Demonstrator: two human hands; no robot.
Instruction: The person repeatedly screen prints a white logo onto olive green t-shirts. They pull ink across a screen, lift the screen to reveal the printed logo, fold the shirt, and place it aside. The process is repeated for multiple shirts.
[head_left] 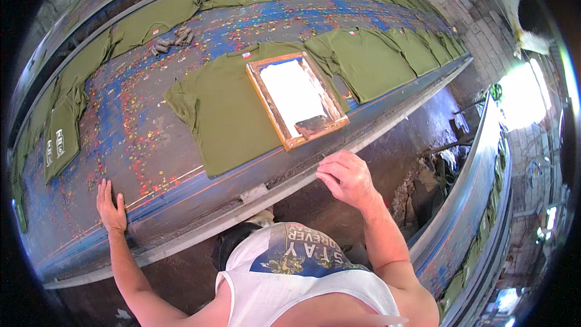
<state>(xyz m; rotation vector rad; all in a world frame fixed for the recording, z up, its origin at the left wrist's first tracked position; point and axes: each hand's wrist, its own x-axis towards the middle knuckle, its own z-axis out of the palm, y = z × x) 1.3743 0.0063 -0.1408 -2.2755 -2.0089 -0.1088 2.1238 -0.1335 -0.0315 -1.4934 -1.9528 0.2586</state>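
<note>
A wooden screen-printing frame [275,122], smeared with brown along its sides, lies tilted across the right part of an olive T-shirt [227,109]. White covers most of its inside, and a dark brown block [311,126] like a squeegee rests in its near end. My left hand [112,208] is laid on the table near its front edge, fingers stretched out and holding nothing. Beyond the table's edge, just below the frame's near corner and apart from it, hovers my right hand [346,177]. Its fingers are curled in, with nothing visible in them.
The long table [145,169] is spotted with red, yellow and blue paint. More olive shirts [363,63] line both its sides; one at the left carries white prints [59,144]. Several grey-brown rolled pieces [172,41] lie mid-table. Another long table [457,206] stands to my right, across an aisle.
</note>
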